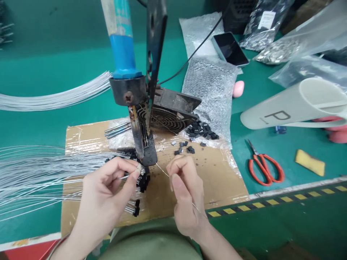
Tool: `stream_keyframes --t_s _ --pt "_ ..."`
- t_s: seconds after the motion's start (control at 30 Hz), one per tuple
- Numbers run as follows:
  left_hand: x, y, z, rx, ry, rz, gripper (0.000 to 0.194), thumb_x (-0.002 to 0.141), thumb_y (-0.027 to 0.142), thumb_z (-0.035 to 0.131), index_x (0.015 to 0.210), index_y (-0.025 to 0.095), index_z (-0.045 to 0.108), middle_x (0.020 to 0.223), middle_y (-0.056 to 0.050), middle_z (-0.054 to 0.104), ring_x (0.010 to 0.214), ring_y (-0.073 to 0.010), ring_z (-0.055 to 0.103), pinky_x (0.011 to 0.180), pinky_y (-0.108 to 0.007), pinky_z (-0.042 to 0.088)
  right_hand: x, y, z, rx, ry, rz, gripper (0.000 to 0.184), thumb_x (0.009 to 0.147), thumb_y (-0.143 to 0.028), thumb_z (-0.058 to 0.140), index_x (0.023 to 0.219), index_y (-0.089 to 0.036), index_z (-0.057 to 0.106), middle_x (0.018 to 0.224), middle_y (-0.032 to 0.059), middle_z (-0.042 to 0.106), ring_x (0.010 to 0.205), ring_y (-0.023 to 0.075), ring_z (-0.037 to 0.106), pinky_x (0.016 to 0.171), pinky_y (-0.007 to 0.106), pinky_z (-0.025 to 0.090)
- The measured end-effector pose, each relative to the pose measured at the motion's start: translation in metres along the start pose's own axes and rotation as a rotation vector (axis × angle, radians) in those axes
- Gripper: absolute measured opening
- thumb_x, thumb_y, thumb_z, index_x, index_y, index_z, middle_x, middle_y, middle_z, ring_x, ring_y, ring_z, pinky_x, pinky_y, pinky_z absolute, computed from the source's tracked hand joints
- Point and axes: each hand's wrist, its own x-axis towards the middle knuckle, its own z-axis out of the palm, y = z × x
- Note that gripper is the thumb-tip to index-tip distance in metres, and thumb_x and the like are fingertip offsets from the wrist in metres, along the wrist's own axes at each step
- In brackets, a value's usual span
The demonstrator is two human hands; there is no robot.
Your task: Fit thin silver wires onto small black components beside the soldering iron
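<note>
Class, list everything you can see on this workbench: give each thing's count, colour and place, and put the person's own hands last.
soldering iron: one, blue handle, upright in its black stand, centre
fan: one, black, behind the stand
cardboard sheet: one, brown, on the green bench
wires: many, silver, fanned out at left
small components: many, black, piled right of the fan
bubble wrap bags: two, clear, centre back
phone: one, dark, on a bag
scissors: one, red handles, right
sponge: one, yellow, far right
tube: one, white, right
left hand: pinches a wire end
right hand: holds thin solder wire
</note>
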Motion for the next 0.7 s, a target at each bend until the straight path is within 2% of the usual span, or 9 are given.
stream_keyframes --t_s 0.07,0.13,0.2,0.27,0.37,0.5,0.7 --pt "0.002 0.000 0.001 -0.001 0.030 -0.015 0.009 0.083 0.022 0.074 0.075 0.019 0.074 0.089 -0.004 0.079 0.065 -0.0105 0.063 0.059 -0.018 0.052 0.002 0.000 -0.002 -0.041 -0.022 -0.036 0.025 0.106 -0.018 0.039 0.082 -0.024 0.042 0.077 -0.0027 0.042 0.066 0.0157 0.043 0.063 0.032 0.036" --pt "0.005 -0.001 0.001 0.023 0.005 0.003 0.009 0.083 0.022 0.075 0.075 0.019 0.074 0.086 -0.004 0.078 0.062 -0.0101 0.060 0.056 -0.018 0.050 0.005 -0.001 -0.003 -0.032 -0.036 -0.066 0.026 0.105 -0.016 0.040 0.081 -0.024 0.041 0.079 -0.0015 0.044 0.072 0.0168 0.048 0.068 0.033 0.040" --pt "0.009 -0.002 -0.002 0.042 -0.037 0.038 0.007 0.082 0.022 0.076 0.076 0.019 0.074 0.081 -0.002 0.075 0.058 -0.0089 0.056 0.053 -0.017 0.046 0.006 -0.001 -0.002 -0.003 -0.042 -0.082 0.022 0.103 -0.014 0.047 0.083 -0.023 0.046 0.088 0.0012 0.054 0.082 0.0175 0.056 0.075 0.033 0.046" --pt "0.013 -0.003 -0.003 0.047 -0.068 0.060 0.007 0.082 0.022 0.076 0.076 0.019 0.073 0.074 0.000 0.072 0.054 -0.0078 0.052 0.049 -0.016 0.042 0.008 -0.002 -0.001 0.027 -0.043 -0.078 0.018 0.100 -0.011 0.055 0.087 -0.022 0.053 0.105 0.0047 0.065 0.099 0.0191 0.064 0.089 0.035 0.051" --pt "0.017 -0.002 -0.004 0.048 -0.077 0.057 0.009 0.084 0.022 0.075 0.075 0.019 0.072 0.066 0.001 0.066 0.050 -0.0068 0.046 0.046 -0.016 0.035 0.009 -0.004 0.002 0.085 -0.033 -0.045 0.019 0.096 -0.007 0.063 0.088 -0.023 0.057 0.123 0.0058 0.072 0.117 0.0208 0.069 0.104 0.036 0.052" --pt "0.020 0.002 -0.004 0.032 -0.076 0.049 0.008 0.083 0.020 0.074 0.076 0.019 0.072 0.064 0.002 0.064 0.051 -0.0071 0.045 0.047 -0.016 0.035 0.011 -0.006 0.005 0.133 -0.034 -0.011 0.022 0.095 -0.005 0.065 0.086 -0.024 0.058 0.122 0.0041 0.079 0.112 0.0194 0.076 0.101 0.033 0.057" --pt "0.022 0.003 -0.003 0.017 -0.053 0.057 0.007 0.081 0.018 0.074 0.074 0.019 0.073 0.061 0.002 0.061 0.052 -0.0081 0.047 0.048 -0.017 0.038 0.014 -0.008 0.005 0.122 -0.019 0.009 0.022 0.092 -0.007 0.068 0.082 -0.024 0.059 0.121 0.0067 0.082 0.103 0.0222 0.080 0.094 0.036 0.063"
